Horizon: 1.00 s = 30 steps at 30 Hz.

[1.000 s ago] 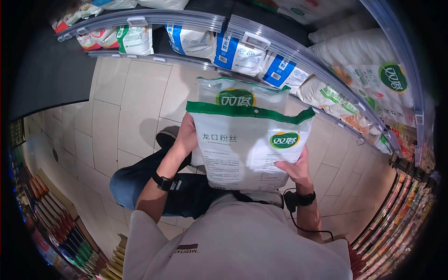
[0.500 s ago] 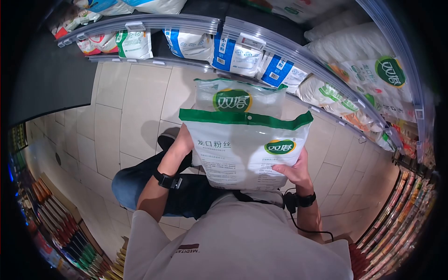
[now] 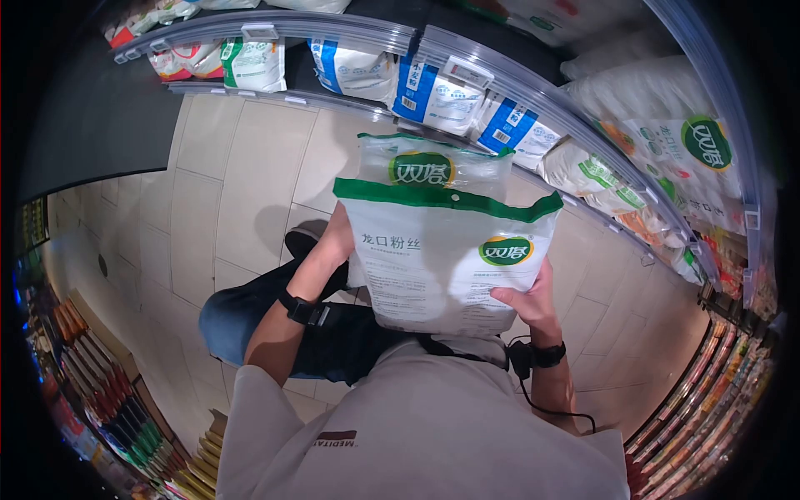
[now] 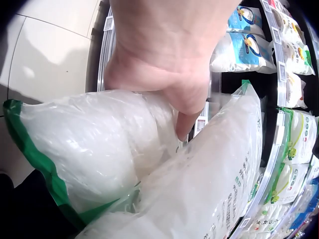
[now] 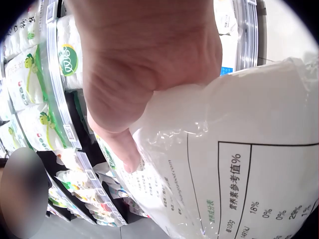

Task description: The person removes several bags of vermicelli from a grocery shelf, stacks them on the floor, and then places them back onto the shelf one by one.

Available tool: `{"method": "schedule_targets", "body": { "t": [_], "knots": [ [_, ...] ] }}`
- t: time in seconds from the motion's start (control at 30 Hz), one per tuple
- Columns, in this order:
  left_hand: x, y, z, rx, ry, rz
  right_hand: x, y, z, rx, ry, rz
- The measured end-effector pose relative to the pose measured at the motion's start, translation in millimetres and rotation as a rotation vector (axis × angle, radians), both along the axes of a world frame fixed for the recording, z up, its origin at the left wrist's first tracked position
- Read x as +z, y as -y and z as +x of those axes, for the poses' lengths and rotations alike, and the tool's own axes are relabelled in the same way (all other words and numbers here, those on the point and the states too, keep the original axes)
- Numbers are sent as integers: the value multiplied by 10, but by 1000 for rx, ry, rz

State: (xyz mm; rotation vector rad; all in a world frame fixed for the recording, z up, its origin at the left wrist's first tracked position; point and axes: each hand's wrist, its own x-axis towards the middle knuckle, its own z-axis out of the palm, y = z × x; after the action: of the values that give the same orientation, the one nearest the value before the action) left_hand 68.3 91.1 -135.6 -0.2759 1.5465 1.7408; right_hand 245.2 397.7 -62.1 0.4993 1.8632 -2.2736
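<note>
Both hands hold two white bags with green edges in front of the body, one behind the other. The near bag [image 3: 442, 267] shows printed text and a green oval logo; the far bag [image 3: 475, 171] rises behind its top edge. The left hand [image 3: 337, 237] grips the left side, its fingers hidden behind the near bag. In the left wrist view the left hand [image 4: 164, 59] has a digit between the two bags. The right hand [image 3: 533, 300] grips the right side, thumb on the printed face. In the right wrist view that thumb of the right hand [image 5: 144, 74] presses the plastic.
A curved shelf [image 3: 350, 29] with white and blue bags [image 3: 437, 96] runs across the top. Larger bags [image 3: 667, 142] lie on the right shelf. Packets stand in racks at lower left and lower right [image 3: 708, 400]. A dark surface [image 3: 100, 125] lies at left, above the tiled floor [image 3: 258, 158].
The bags tipped a little and dipped toward the body, then came back up in the head view. Both hands have kept their hold. The view has shifted slightly.
</note>
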Motion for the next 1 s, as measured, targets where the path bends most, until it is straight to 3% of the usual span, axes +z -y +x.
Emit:
{"method": "schedule_targets", "body": {
  "t": [0.13,0.33,0.57,0.77,0.9,1.0],
  "knots": [
    [-74,23,-24,-71,-82,22,-1,8,-7,-23,0,-36],
    [-136,93,-110,-92,104,196,48,-8,-36,-8,2,-20],
    [-122,100,-192,-149,-80,181,92,-143,56,-102,28,26],
    [481,449,-509,11,-195,208,839,-610,349,-306,40,326],
    [1083,790,-612,48,-465,-139,1170,-681,347,-448,76,478],
    [1288,1026,-604,176,-435,-208,1253,-614,359,-459,95,547]
  ]
}}
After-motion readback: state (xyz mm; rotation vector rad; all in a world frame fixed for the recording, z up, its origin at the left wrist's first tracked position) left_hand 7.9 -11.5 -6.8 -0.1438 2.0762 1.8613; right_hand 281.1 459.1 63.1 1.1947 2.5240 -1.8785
